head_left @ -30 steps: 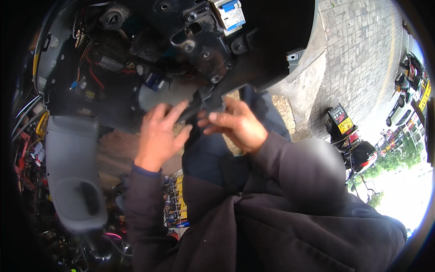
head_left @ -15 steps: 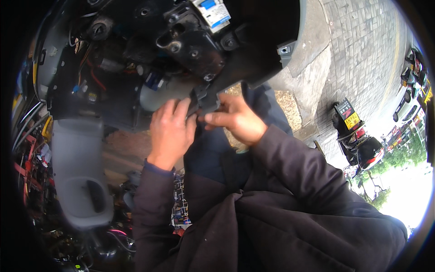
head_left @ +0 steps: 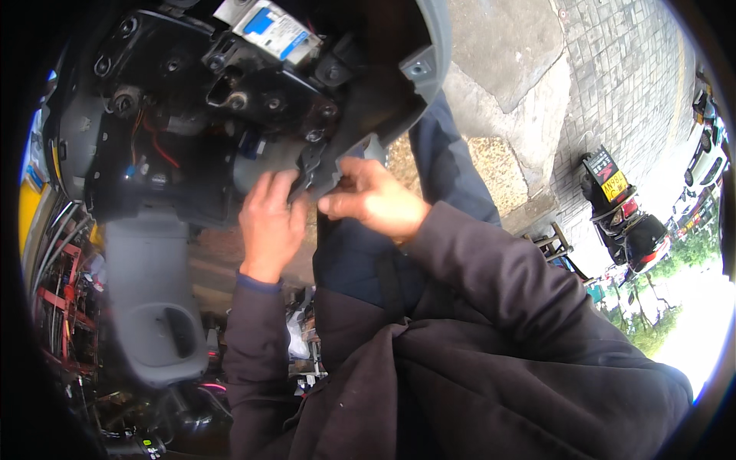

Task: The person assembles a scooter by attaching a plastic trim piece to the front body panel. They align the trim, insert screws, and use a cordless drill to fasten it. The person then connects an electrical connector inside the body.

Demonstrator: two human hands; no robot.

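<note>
A black plastic vehicle panel [head_left: 387, 103] fills the upper middle, with a notched lower edge [head_left: 328, 170] between my hands. My left hand [head_left: 268, 226] is closed at the left side of that edge, its fingers bent over the dark plastic and their tips partly hidden. From the right, my right hand [head_left: 383, 203] pinches the same edge, thumb low and forefinger curled above. Anything small between its fingertips is hidden. Just above lies a black bracket [head_left: 253, 100] with several bolt holes. A white and blue box-shaped electrical part [head_left: 272, 32] sits above the bracket.
A grey plastic panel [head_left: 149, 268] with an oval opening hangs at left, near red and yellow wires [head_left: 159, 138]. Red metal frames [head_left: 61, 295] crowd the far left. To the right are paving [head_left: 613, 77], a parked motorcycle [head_left: 625, 222] and a white car [head_left: 704, 161].
The view has shifted, so the panel, bracket and white-blue part appear further left. Both hands stay at the notched edge, the right one now with its thumb closer to the left hand.
</note>
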